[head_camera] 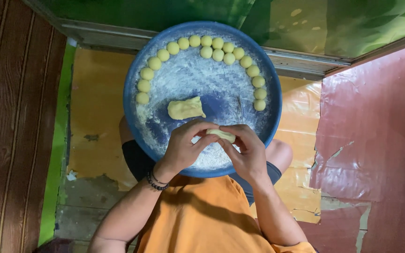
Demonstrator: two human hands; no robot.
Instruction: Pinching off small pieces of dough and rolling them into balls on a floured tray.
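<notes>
A round blue tray (273, 100) dusted with white flour rests on my knees. Both hands meet over its near side. My left hand (183, 147) and my right hand (248, 152) together pinch a small piece of pale yellow dough (221, 135) between their fingertips. A larger lump of the same dough (185, 108) lies on the floured middle of the tray, just beyond my left hand. Several small dough balls (206, 41) line the far rim in an arc, from the left side round to the right.
I sit on a floor with worn orange covering (97, 117). Dark wooden boards (10, 122) lie to the left, a red plastic sheet (376, 140) to the right. A green surface with a metal frame (301, 61) runs across the far side.
</notes>
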